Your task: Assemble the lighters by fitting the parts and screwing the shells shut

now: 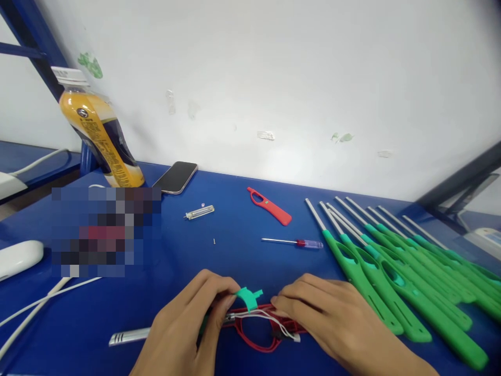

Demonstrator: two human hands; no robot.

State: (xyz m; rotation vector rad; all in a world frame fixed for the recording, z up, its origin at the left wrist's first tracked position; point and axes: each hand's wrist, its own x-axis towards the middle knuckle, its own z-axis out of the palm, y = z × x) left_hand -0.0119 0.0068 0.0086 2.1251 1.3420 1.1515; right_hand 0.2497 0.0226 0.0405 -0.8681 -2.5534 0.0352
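Red lighter (258, 348) lies opened on the counter (168, 261) at the near edge of your view, between your two hands. Your left hand (191, 318) pinches a teal plastic piece (248, 299) between thumb and forefinger; it covers the middle of the metal tube (131, 337), whose tip shows beyond your knuckles. Your right hand (324, 313) rests curled over the lighter's other end and hides it, so you cannot tell how firmly it grips. White wires (270, 315) cross the opening, and a dark part under them is hard to make out. Farther off, the tiny screw (214, 241) is barely visible. Pixelated blocks mask something at your left, and the green lighters (391, 271) overlap, some cut off at the right edge.
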